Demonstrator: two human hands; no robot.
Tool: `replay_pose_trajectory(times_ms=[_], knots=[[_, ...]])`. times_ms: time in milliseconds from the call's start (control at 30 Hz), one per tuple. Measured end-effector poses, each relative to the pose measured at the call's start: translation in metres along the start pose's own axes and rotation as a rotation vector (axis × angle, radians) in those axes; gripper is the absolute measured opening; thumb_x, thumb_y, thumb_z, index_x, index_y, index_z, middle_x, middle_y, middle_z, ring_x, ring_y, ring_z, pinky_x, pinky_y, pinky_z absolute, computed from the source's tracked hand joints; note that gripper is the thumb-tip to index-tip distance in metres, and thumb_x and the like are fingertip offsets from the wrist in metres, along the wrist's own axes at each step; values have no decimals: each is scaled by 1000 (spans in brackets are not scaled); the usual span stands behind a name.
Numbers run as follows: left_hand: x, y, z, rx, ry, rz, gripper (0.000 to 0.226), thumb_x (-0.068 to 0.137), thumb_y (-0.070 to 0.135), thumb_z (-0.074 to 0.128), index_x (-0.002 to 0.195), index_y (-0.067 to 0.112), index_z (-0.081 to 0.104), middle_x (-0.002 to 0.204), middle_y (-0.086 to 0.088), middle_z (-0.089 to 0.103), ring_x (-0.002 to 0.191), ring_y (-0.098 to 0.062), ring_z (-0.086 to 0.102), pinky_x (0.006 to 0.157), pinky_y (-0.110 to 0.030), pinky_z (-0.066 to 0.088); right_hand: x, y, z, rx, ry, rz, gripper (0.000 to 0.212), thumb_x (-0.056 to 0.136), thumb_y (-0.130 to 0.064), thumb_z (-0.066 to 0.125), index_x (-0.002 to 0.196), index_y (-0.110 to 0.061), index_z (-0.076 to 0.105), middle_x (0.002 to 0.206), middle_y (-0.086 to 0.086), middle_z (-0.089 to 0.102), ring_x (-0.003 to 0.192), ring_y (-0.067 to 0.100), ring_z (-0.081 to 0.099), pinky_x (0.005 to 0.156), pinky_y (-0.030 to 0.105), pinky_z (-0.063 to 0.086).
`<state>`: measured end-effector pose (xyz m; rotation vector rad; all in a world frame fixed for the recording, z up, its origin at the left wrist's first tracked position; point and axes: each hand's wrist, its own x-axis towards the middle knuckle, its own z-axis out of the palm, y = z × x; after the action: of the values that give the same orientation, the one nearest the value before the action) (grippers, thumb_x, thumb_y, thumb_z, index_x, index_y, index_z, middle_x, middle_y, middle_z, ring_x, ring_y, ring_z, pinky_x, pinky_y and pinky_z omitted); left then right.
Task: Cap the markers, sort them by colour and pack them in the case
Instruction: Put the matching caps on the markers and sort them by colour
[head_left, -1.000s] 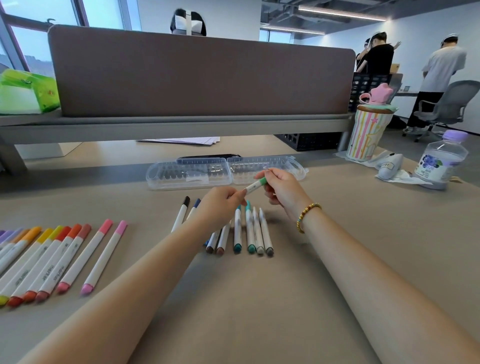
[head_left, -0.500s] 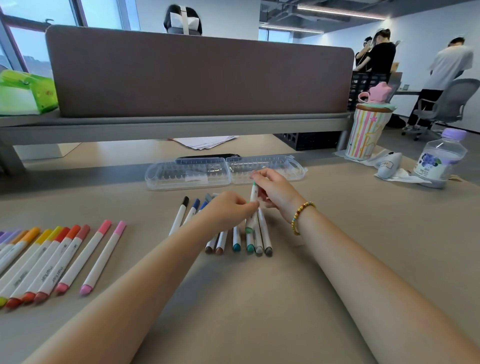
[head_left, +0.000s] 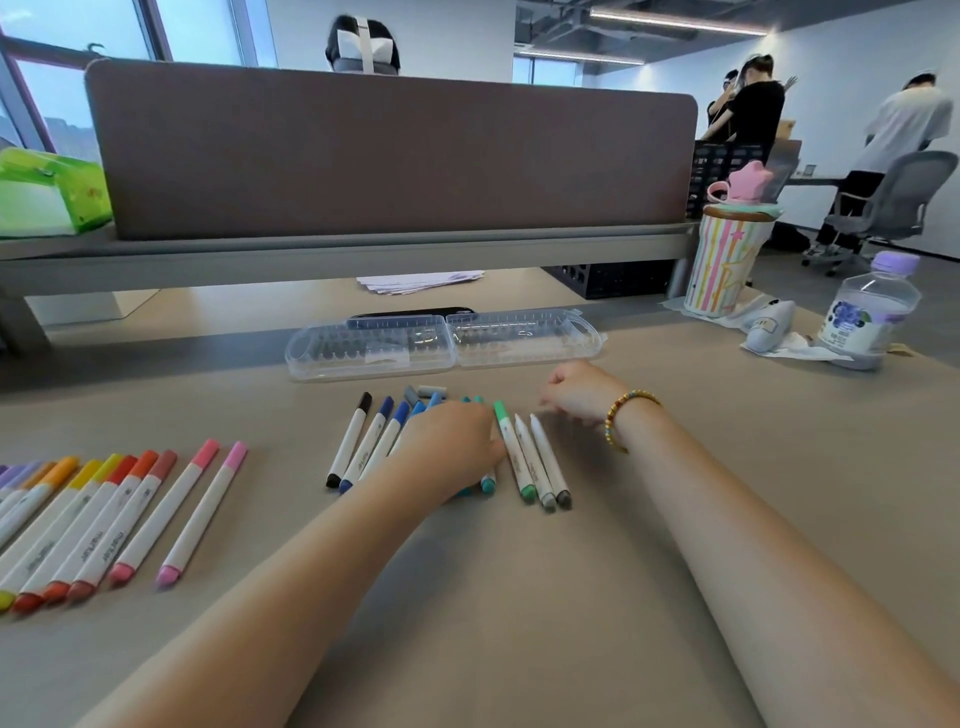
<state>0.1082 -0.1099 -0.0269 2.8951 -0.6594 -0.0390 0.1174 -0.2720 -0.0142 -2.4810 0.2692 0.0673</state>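
Note:
My left hand lies palm down over the blue and teal markers, its fingertips beside a capped green marker. To the right of that marker lie two grey markers with bare white tips. Just above their tips hovers my right hand, fingers curled, with nothing visible in it. A loose grey cap lies behind the row. The clear case lies open behind them. Warm-coloured markers and two pink markers are lined up at the left.
A striped cup, a water bottle and a small white device on tissue stand at the right. A shelf with a divider panel runs behind the case. People stand at the far right.
My right hand has laid the green marker down in the row and let go. My left hand has dropped onto the blue and teal markers.

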Motion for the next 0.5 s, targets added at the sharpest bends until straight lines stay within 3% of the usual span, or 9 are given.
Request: replay_pose_trajectory(times_ms=[133, 233, 267, 333, 400, 500], knots=[[6, -8, 0, -93, 25, -15, 35, 97, 29, 38, 64, 16, 43, 60, 0, 43, 53, -12, 40, 57, -26, 40, -16, -2, -18, -154, -276, 155, 34, 95, -38, 48, 76, -12, 58, 65, -1, 51, 50, 11, 41, 39, 17, 34], [9, -16, 2, -141, 86, -33, 33, 96, 30, 38, 66, 18, 44, 63, 0, 46, 54, -13, 42, 52, -24, 36, -24, -11, -18, -237, -340, 145, 38, 93, -45, 50, 78, -11, 56, 66, 0, 50, 51, 11, 43, 36, 14, 36], [8, -18, 3, -145, 109, -44, 34, 96, 31, 38, 65, 19, 42, 64, -1, 47, 55, -13, 42, 54, -25, 38, -24, -14, -16, -282, -338, 126, 38, 93, -44, 50, 75, -11, 54, 66, 1, 50, 51, 12, 44, 37, 14, 36], [6, -23, 4, -164, 142, -65, 35, 96, 33, 38, 63, 21, 39, 63, 0, 46, 57, -16, 42, 74, -33, 45, -23, -17, -10, -323, -309, 96, 35, 95, -37, 48, 71, -11, 49, 68, 2, 49, 52, 13, 45, 40, 18, 36], [5, -26, 5, -183, 155, -79, 35, 96, 33, 36, 63, 21, 38, 64, -1, 47, 59, -17, 43, 89, -42, 42, -22, -18, -3, -305, -261, 82, 30, 96, -29, 46, 71, -12, 46, 70, 2, 48, 54, 13, 45, 42, 19, 36], [5, -27, 7, -195, 177, -76, 34, 96, 32, 35, 64, 21, 39, 64, 1, 47, 57, -15, 43, 92, -45, 41, -21, -21, 3, -316, -193, 63, 30, 95, -27, 44, 69, -11, 47, 68, 3, 49, 55, 15, 45, 47, 22, 38]])
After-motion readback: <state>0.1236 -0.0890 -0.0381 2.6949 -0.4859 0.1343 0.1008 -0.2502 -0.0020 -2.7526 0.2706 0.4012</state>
